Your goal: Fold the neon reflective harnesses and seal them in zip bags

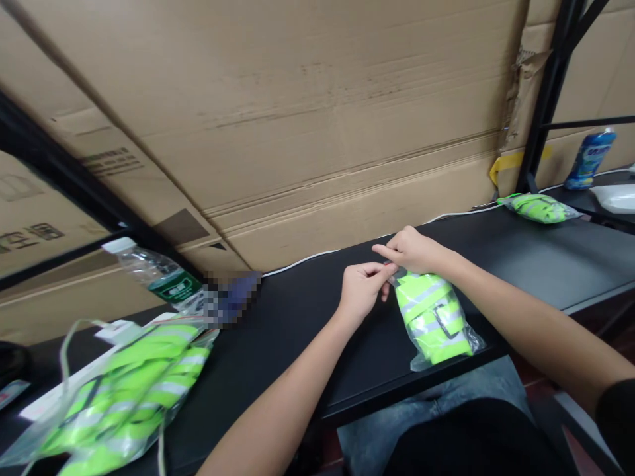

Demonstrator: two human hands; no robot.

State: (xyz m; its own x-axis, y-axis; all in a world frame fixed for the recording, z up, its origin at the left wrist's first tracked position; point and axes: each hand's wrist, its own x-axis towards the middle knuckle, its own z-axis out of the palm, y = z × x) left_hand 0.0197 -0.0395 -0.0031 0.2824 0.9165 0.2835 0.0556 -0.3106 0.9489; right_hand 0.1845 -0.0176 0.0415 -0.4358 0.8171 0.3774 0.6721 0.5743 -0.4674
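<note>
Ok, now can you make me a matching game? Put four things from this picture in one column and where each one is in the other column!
Things
1. Blue plastic bottle
2. Clear water bottle with a green label
3. Bagged neon green safety vest
4. Yellow tape

Places
A. Stuck on the big cardboard sheet
B. Far right, past the black metal post
C. Right at the person's left hand and right hand
D. Toward the left, at the back edge of the black table

Right pairs
1-B, 2-D, 3-C, 4-A
</note>
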